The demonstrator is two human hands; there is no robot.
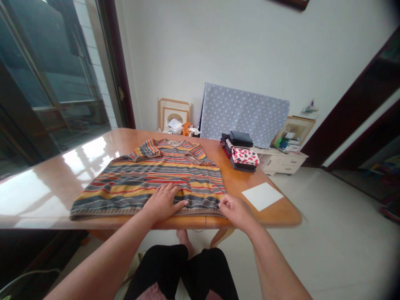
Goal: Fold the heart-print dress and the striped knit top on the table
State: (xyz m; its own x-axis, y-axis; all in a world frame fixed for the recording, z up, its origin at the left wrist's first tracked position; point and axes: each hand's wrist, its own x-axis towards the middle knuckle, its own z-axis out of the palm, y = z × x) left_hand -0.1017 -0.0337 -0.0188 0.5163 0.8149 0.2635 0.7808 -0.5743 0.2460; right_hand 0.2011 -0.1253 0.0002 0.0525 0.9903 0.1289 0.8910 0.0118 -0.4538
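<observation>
- Striped shirt [146, 179] lies spread flat on the wooden tabletop [268, 214].
- Left hand [162, 203] rests open on it, fingers extended, gripping nothing.
- Right hand [236, 211] curls at the hem; its fingers hide whether they pinch the cloth.
- Folded clothes [239, 152] stand stacked beyond the shirt, a white sheet of paper [262, 196] nearer the right hand.
- Polka-dot board [243, 112] leans behind, its lower edge hidden by the stack.

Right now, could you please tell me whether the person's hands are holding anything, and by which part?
The right hand appears to pinch the bottom hem of the striped shirt, near its corner. The left hand rests flat on the shirt, holding nothing.
</observation>
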